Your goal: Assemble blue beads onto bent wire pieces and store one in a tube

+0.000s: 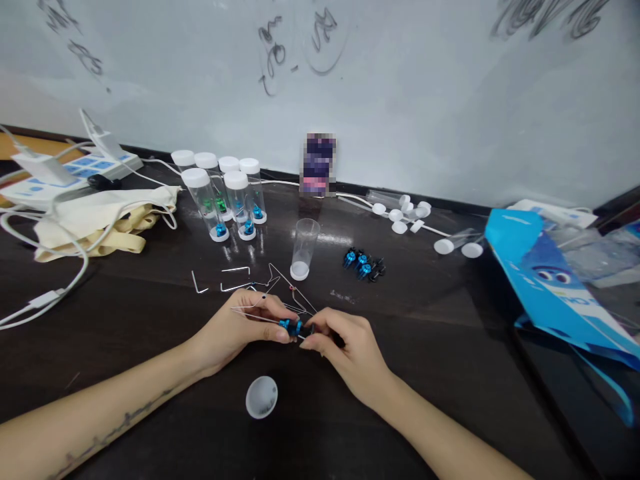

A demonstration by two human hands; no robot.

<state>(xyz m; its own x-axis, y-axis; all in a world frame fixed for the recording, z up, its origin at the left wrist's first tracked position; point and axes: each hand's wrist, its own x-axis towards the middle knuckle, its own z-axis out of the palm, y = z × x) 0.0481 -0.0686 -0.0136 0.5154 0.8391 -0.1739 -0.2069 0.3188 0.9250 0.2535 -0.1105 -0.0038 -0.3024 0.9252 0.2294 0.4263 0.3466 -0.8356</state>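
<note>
My left hand is closed, pinching a small blue and black metal part between thumb and fingers. A thin bent wire sticks out leftward across that hand. At the part's black end, the fingertips of my right hand are closed on it; a short silver rod end shows beside the thumb. Bent wires lie just behind the hands, partly hidden. Several L-shaped hex keys rest to the left of them. A clear tube stands on a white base, and a white cap lies in front of my hands.
Capped clear tubes with blue or green parts stand at the back left. Blue and black parts lie right of centre. White caps, a phone, a blue bag, a cloth bag and a power strip surround them.
</note>
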